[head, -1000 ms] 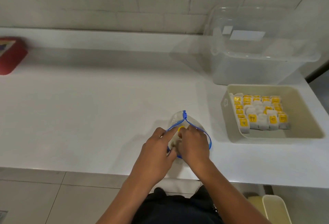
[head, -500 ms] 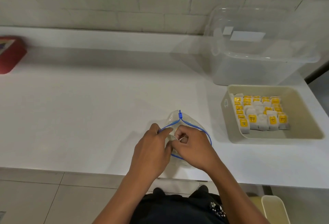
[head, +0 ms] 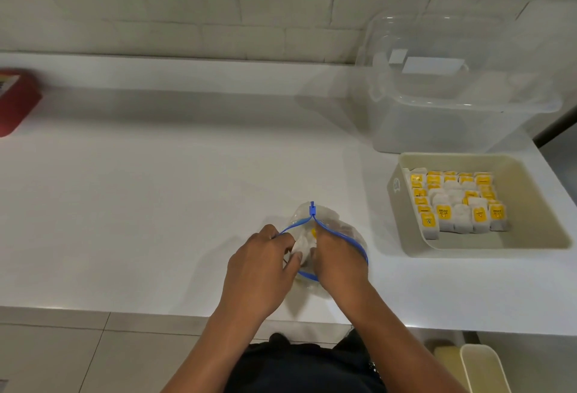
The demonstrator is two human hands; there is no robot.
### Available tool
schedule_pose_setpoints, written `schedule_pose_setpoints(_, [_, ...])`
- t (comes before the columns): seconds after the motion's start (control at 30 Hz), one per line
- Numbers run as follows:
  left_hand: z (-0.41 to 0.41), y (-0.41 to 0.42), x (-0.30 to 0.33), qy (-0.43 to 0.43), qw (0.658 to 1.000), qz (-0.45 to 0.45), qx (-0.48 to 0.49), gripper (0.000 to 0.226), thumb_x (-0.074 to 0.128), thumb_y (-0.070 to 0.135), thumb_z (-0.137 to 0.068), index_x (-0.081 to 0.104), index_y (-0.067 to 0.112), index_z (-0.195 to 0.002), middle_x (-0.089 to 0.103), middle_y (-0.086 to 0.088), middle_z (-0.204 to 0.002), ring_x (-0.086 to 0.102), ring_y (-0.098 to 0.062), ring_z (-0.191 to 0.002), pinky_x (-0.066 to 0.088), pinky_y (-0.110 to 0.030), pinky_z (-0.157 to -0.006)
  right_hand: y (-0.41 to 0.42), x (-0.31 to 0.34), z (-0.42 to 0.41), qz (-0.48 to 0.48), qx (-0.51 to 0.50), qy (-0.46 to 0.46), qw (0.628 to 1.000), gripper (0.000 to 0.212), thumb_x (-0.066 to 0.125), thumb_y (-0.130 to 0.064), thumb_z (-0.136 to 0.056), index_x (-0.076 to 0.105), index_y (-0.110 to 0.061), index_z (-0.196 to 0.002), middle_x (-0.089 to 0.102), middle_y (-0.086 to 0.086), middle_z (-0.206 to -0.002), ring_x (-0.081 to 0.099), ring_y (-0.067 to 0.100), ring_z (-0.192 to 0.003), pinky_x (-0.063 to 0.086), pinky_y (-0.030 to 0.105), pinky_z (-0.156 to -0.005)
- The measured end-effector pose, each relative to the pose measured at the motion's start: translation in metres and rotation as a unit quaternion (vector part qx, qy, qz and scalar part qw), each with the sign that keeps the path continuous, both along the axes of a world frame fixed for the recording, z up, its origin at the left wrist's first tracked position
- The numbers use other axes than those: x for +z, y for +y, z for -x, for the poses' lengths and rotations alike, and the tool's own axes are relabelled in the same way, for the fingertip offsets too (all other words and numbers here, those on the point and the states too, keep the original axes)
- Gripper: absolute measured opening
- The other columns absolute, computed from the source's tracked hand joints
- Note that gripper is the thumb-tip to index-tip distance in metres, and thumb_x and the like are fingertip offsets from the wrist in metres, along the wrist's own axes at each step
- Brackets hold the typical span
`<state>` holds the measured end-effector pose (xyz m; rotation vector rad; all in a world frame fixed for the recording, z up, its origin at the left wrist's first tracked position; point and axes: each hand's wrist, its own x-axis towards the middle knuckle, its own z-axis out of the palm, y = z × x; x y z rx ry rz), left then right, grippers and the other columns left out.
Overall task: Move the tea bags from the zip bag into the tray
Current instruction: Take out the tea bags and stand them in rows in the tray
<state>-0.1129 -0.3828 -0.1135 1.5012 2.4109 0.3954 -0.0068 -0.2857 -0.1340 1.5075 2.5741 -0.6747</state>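
At the far left edge of the white worktop (head: pixel 156 189) sits a red container (head: pixel 15 102), only partly in view. Near the front edge, the left hand (head: pixel 259 270) has its fingers curled, pinching the left rim of the clear zip bag (head: pixel 340 230) and a white tea bag (head: pixel 301 244) at its mouth. The bag stands with its blue zip (head: pixel 312 209) pulled wide. The right hand (head: pixel 338 264) reaches into the opening; its fingers are hidden inside, so I cannot tell whether they are apart or clamped on anything. Well to the right, the beige tray (head: pixel 530 245) holds rows of tea bags with yellow tags (head: pixel 459 202). Just behind the tray stands a clear plastic bin (head: pixel 452 105).
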Motion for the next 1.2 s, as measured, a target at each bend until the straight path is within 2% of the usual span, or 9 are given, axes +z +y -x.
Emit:
schedule_pose_setpoints(0.13, [0.004,0.0,0.0,0.008,1.0,0.012,0.001,0.025,0.045,0.049,-0.099,0.063,0.032,-0.099,0.051,0.012,-0.097,0.048,-0.009,-0.078,0.042,-0.024,-0.064,0.004,-0.007,0.003,0.024,-0.033,0.001,0.999,0.013,0.043,-0.025,-0.104,0.051,-0.018,-0.112,0.058,0.001,-0.107,0.052,0.015,-0.092,0.041,0.02,-0.082])
schedule_pose_setpoints(0.27, [0.007,0.003,-0.001,0.005,1.0,0.01,0.011,0.027,0.045,0.05,-0.099,0.064,0.032,-0.094,0.052,0.011,-0.093,0.051,-0.009,-0.077,0.047,-0.025,-0.066,0.008,-0.016,0.002,0.045,-0.044,-0.009,0.998,0.009,0.039,-0.025,-0.106,0.041,-0.02,-0.099,0.039,-0.01,-0.076,0.041,0.005,-0.068,0.027,0.01,-0.052])
schedule_pose_setpoints(0.37, [0.007,0.005,-0.001,0.001,1.0,0.009,0.012,0.027,0.045,0.05,-0.098,0.065,0.031,-0.092,0.053,0.011,-0.094,0.053,-0.009,-0.077,0.05,-0.027,-0.067,0.008,-0.02,0.005,0.037,-0.05,-0.018,0.998,0.013,0.045,-0.031,-0.103,0.048,-0.021,-0.111,0.051,-0.006,-0.098,0.046,0.009,-0.082,0.034,0.005,-0.072])
schedule_pose_setpoints(0.47, [0.008,0.007,-0.001,-0.005,1.0,0.002,0.011,0.026,0.046,0.05,-0.098,0.065,0.032,-0.092,0.055,0.012,-0.095,0.055,-0.008,-0.078,0.05,-0.027,-0.068,0.01,-0.02,0.01,0.027,-0.053,-0.035,0.998,0.023,0.05,-0.033,-0.101,0.052,-0.02,-0.12,0.06,-0.001,-0.116,0.053,0.015,-0.094,0.044,0.023,-0.089])
schedule_pose_setpoints(0.63, [0.009,0.009,0.003,-0.022,0.999,-0.023,0.012,0.023,0.047,0.049,-0.098,0.066,0.037,-0.101,0.056,0.015,-0.102,0.056,-0.006,-0.084,0.045,-0.023,-0.066,0.017,-0.013,0.011,0.043,-0.044,-0.025,0.998,0.007,0.048,-0.028,-0.102,0.048,-0.021,-0.103,0.059,0.001,-0.103,0.052,0.015,-0.088,0.04,0.021,-0.08])
schedule_pose_setpoints(0.93, [0.016,0.014,0.003,0.005,0.997,-0.048,0.067,0.022,0.051,0.041,-0.098,0.068,0.029,-0.095,0.055,0.011,-0.092,0.053,-0.012,-0.073,0.041,-0.026,-0.061,0.007,0.031,0.005,0.1,0.019,0.027,0.994,0.018,0.046,-0.014,-0.101,0.063,-0.013,-0.106,0.064,0.002,-0.092,0.053,0.013,-0.074,0.045,0.023,-0.068])
schedule_pose_setpoints(1.03, [0.02,0.017,0.001,-0.006,0.994,-0.081,0.075,0.016,0.058,0.031,-0.097,0.07,0.021,-0.09,0.052,0.008,-0.084,0.048,-0.013,-0.066,0.036,-0.025,-0.057,-0.003,0.056,0.005,0.106,0.075,0.03,0.991,0.024,0.05,-0.013,-0.101,0.06,-0.016,-0.122,0.064,-0.001,-0.101,0.055,0.012,-0.084,0.044,0.02,-0.075])
schedule_pose_setpoints(1.17, [0.025,0.019,0.002,-0.001,0.993,-0.089,0.08,0.013,0.062,0.023,-0.095,0.069,0.016,-0.086,0.053,0.003,-0.08,0.05,-0.017,-0.06,0.038,-0.026,-0.055,-0.011,0.085,0.009,0.068,0.131,0.002,0.989,0.042,0.056,-0.012,-0.099,0.047,-0.018,-0.139,0.061,0.005,-0.121,0.06,0.021,-0.108,0.048,0.03,-0.088])
schedule_pose_setpoints(1.2, [0.027,0.02,0.003,0.002,0.993,-0.087,0.082,0.013,0.062,0.022,-0.095,0.069,0.016,-0.086,0.054,0.002,-0.081,0.052,-0.018,-0.061,0.039,-0.027,-0.056,-0.012,0.088,0.008,0.052,0.138,0.01,0.989,0.042,0.055,-0.011,-0.099,0.046,-0.019,-0.139,0.062,0.005,-0.119,0.059,0.021,-0.106,0.047,0.029,-0.082])
